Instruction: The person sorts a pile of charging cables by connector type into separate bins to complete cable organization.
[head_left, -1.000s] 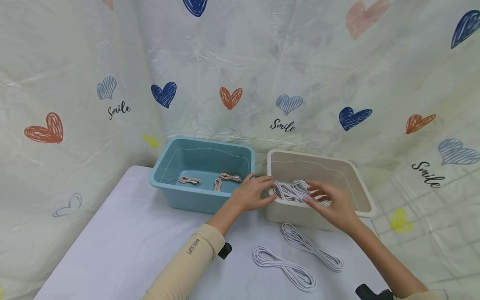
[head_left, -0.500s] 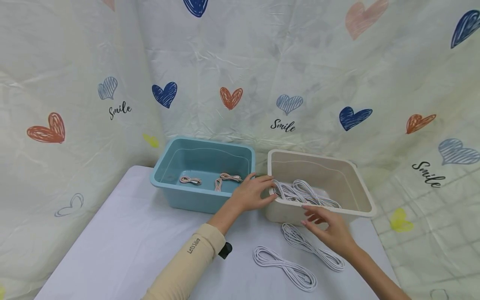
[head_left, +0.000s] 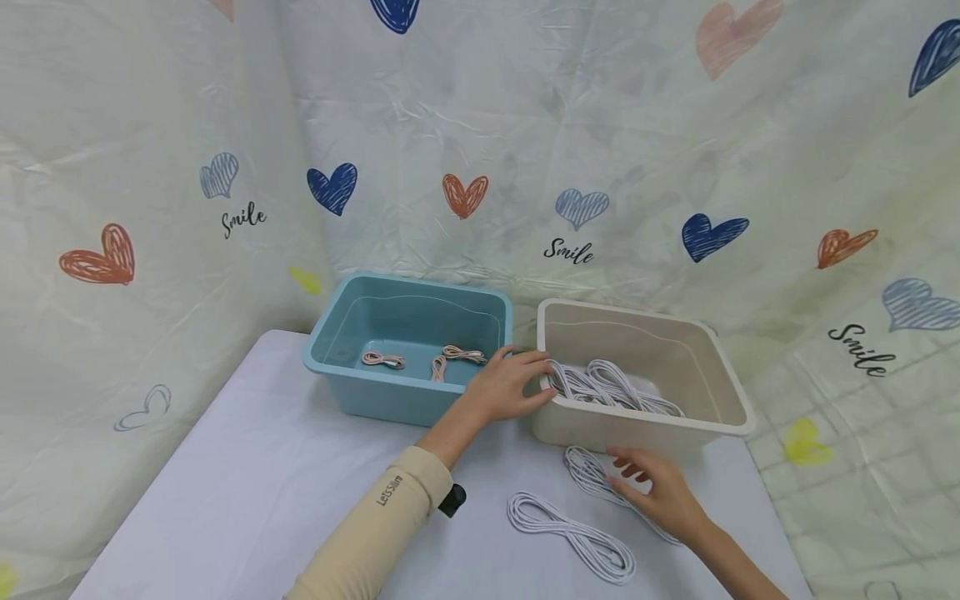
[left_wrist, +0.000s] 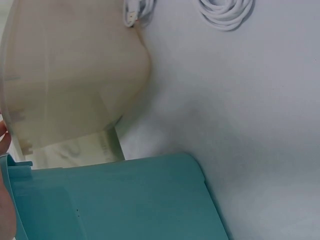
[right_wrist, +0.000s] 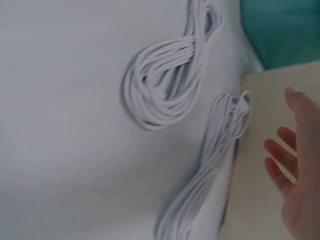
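My left hand (head_left: 508, 385) rests at the neighbouring corners of the blue bin (head_left: 405, 398) and the beige bin (head_left: 585, 427), fingertips on the beige rim. Part of that hand (left_wrist: 6, 210) shows at the left wrist view's edge. My right hand (head_left: 656, 493) hovers over the table before the beige bin, fingers loosely bent and holding nothing. It partly covers a looped white cable (head_left: 588, 473), which in the right wrist view lies as a long bundle (right_wrist: 210, 150) along the bin wall. A second white cable (head_left: 570, 533), coiled in a figure eight, lies closer to me.
Several looped white cables (head_left: 615, 385) are heaped in the left part of the beige bin. Inside the blue bin lie small pinkish cable bundles (head_left: 382, 360). A white cloth covers the table (head_left: 247, 475), and a heart-print curtain (head_left: 480, 117) hangs behind.
My right hand has drawn back from the cables inside the beige bin, over its front rim, and down toward the cable on the table. The left hand has stayed in place.
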